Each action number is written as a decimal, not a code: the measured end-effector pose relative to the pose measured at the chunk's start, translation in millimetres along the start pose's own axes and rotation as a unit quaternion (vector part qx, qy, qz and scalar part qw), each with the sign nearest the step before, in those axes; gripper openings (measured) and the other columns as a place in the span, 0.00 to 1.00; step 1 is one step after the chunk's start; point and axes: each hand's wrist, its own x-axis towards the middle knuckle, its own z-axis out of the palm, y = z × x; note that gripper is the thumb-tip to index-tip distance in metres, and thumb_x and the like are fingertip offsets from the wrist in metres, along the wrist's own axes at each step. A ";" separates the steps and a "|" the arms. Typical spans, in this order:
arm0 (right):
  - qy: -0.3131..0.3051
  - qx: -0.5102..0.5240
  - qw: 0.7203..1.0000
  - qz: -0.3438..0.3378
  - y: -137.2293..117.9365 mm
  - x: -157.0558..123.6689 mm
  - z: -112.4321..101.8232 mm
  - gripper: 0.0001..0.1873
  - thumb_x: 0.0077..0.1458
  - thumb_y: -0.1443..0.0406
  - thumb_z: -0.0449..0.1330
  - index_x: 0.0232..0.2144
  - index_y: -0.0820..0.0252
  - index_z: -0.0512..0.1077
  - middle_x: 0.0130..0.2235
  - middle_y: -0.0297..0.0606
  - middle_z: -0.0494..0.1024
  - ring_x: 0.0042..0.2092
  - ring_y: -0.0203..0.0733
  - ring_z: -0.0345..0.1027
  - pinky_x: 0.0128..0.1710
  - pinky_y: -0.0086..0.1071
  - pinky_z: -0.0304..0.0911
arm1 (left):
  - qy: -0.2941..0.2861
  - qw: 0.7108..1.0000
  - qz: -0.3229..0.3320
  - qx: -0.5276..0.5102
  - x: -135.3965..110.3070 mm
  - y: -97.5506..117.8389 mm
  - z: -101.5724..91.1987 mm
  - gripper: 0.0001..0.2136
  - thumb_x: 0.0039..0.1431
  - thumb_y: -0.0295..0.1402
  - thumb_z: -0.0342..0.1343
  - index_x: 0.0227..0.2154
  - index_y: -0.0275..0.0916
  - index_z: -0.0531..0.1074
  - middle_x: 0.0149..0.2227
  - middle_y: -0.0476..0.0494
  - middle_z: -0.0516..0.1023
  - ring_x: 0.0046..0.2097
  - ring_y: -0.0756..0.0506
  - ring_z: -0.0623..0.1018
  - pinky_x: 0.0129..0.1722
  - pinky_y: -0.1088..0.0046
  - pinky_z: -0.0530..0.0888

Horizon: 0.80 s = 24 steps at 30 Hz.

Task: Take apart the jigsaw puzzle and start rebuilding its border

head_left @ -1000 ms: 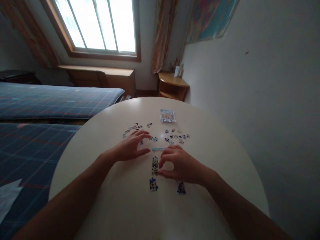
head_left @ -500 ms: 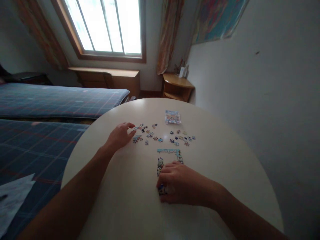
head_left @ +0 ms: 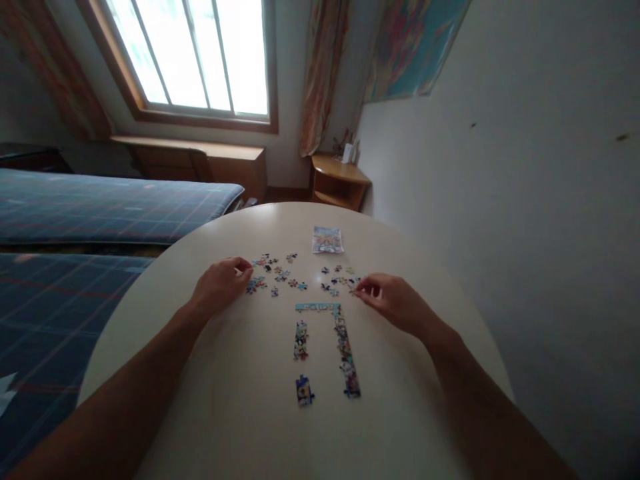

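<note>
My left hand [head_left: 220, 285] is at the left edge of a scattered group of jigsaw pieces [head_left: 281, 275], thumb and forefinger pinched together; what is between them, if anything, is too small to make out. Beside the right-hand group of loose pieces [head_left: 334, 291], my right hand [head_left: 395, 301] pinches a jigsaw piece at its fingertips. Nearer to me lies a partly joined puzzle border: a light-blue top strip [head_left: 317, 307], a long right strip [head_left: 347, 357], a short left strip [head_left: 301, 340] and a separate dark-blue corner section [head_left: 303, 391].
All of this lies on a round cream table [head_left: 240, 400]. A small picture sheet [head_left: 327, 240] is behind the pieces. Beds with plaid covers [head_left: 65, 300] stand at the left, a white wall [head_left: 525, 220] at the right, and a wooden corner shelf [head_left: 341, 170] beyond the table.
My right hand has moved from the border strips up and right to the loose pieces, uncovering the strips. My left fingers have closed from a parted pose. The view has shifted right.
</note>
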 end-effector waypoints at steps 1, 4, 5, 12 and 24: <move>0.037 -0.014 0.999 0.028 14.2 3.0 -2.1 0.07 0.57 0.64 0.60 0.34 0.59 0.78 0.32 0.38 0.79 0.32 0.39 0.70 0.34 0.33 0.62 | -0.004 1.000 -0.003 0.001 -0.7 0.8 -0.2 0.14 0.60 0.42 0.51 0.39 0.43 0.78 0.39 0.43 0.82 0.38 0.41 0.79 0.35 0.68 0.71; 0.108 -0.022 0.988 0.106 46.0 9.3 -0.8 0.08 0.56 0.65 0.59 0.36 0.59 0.78 0.33 0.40 0.80 0.33 0.42 0.71 0.36 0.35 0.64 | -0.007 1.000 0.001 0.009 -2.6 2.9 0.2 0.15 0.60 0.43 0.50 0.39 0.43 0.78 0.38 0.42 0.82 0.38 0.40 0.80 0.35 0.67 0.71; 0.114 -0.017 0.987 0.116 52.2 10.9 1.9 0.08 0.56 0.65 0.59 0.36 0.59 0.78 0.35 0.41 0.80 0.34 0.42 0.72 0.38 0.35 0.65 | -0.007 1.000 0.005 0.010 -2.8 3.2 0.8 0.15 0.60 0.42 0.49 0.39 0.42 0.78 0.38 0.42 0.82 0.38 0.40 0.79 0.36 0.67 0.71; 0.116 -0.018 0.990 0.083 54.6 18.4 28.4 0.12 0.57 0.64 0.60 0.41 0.58 0.79 0.46 0.45 0.77 0.48 0.46 0.70 0.53 0.41 0.62 | 0.031 0.997 0.062 0.022 -1.0 -0.7 9.2 0.15 0.60 0.43 0.49 0.39 0.41 0.78 0.44 0.40 0.79 0.46 0.38 0.77 0.50 0.63 0.71; 0.091 0.003 0.994 0.057 52.8 17.5 33.8 0.11 0.59 0.63 0.60 0.42 0.58 0.79 0.48 0.43 0.78 0.51 0.45 0.68 0.55 0.40 0.59 | 0.027 0.996 0.077 0.018 -5.7 4.5 10.9 0.16 0.60 0.43 0.49 0.42 0.41 0.77 0.47 0.39 0.77 0.48 0.38 0.76 0.52 0.62 0.71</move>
